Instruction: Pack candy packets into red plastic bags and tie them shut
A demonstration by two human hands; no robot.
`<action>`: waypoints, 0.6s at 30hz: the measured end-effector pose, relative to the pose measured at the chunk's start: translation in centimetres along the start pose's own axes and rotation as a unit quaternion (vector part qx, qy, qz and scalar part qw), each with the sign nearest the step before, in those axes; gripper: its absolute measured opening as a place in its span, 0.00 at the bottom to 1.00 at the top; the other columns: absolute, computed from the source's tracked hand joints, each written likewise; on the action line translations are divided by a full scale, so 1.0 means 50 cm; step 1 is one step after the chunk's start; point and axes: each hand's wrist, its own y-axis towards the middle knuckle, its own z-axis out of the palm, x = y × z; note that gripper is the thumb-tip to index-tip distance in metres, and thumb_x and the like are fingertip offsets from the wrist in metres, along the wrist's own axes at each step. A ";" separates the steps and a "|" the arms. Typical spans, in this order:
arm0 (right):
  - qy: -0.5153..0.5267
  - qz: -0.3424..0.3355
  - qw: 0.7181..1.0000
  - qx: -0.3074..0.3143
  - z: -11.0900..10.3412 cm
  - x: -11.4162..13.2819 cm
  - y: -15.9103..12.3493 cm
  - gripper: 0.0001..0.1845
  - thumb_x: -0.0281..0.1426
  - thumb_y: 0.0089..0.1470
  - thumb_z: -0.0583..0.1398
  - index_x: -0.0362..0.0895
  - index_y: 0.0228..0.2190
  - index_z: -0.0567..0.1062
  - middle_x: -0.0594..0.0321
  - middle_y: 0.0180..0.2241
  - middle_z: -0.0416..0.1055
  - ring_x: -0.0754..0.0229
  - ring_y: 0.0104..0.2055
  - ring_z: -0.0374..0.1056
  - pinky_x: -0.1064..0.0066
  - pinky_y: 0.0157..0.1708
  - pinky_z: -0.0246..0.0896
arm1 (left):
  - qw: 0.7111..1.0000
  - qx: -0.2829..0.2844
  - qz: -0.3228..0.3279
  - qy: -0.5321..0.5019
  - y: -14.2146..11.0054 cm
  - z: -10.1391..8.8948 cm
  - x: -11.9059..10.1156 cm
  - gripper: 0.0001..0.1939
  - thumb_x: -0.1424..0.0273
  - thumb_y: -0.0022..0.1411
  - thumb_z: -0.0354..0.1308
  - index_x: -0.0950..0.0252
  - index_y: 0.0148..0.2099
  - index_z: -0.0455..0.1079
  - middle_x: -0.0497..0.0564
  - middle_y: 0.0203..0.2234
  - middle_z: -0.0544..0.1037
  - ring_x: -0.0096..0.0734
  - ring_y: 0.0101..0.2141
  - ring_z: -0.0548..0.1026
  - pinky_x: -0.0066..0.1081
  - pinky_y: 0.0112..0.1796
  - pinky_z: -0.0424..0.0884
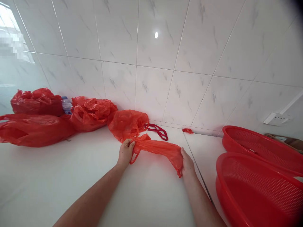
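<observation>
The bag (pixel 161 147) is held between the two hands, over the smooth white table (pixel 142 195). One end is pinched by the left hand (pixel 126 152) with thumb and finger; the other is gripped by the right hand (pixel 187 162), whose fingers are partly hidden. Thin, wrinkled red plastic is seen, with a narrow loop (pixel 134 158) beside the left hand. Beyond the hands, marbled tiles (pixel 153 91) are seen.
</observation>
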 end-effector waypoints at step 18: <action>-0.070 0.034 0.991 0.104 -0.009 -0.018 -0.041 0.20 0.33 0.38 0.69 0.46 0.37 0.72 0.64 0.36 0.72 0.63 0.34 0.69 0.73 0.31 0.67 | 0.983 0.114 0.067 0.130 -0.062 0.016 -0.017 0.17 0.58 0.58 0.50 0.63 0.22 0.57 0.45 0.23 0.63 0.27 0.24 0.61 0.27 0.27 0.57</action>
